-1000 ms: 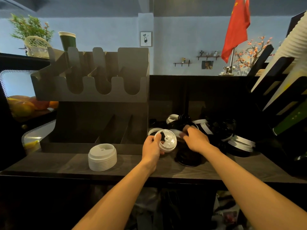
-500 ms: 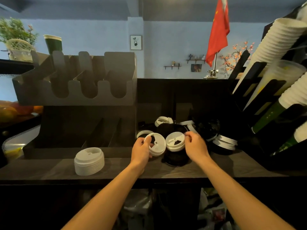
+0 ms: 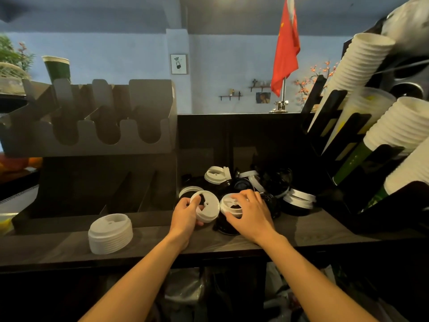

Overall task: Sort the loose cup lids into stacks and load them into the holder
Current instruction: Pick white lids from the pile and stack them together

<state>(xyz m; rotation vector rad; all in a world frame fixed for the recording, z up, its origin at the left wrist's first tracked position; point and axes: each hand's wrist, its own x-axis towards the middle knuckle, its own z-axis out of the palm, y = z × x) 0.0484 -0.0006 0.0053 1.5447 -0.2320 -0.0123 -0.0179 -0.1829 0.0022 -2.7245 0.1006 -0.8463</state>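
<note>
Right of the white stack (image 3: 110,233) on the table (image 3: 58,252), left hand (image 3: 185,213) grips one white lid (image 3: 206,210), right hand (image 3: 251,213) pinches a second lid (image 3: 228,203), just brought alongside from the loose pile (image 3: 274,182) behind: nesting likely next; holder (image 3: 92,147) beyond looks unloaded.

Left hand (image 3: 185,213) and right hand (image 3: 251,214) grip, outstretched.

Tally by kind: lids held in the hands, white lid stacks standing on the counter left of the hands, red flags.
Lids in hands: 2 (left lid in left hand, right lid in right hand)
Lid stack: 1
Red flag: 1
Total: 4
</note>
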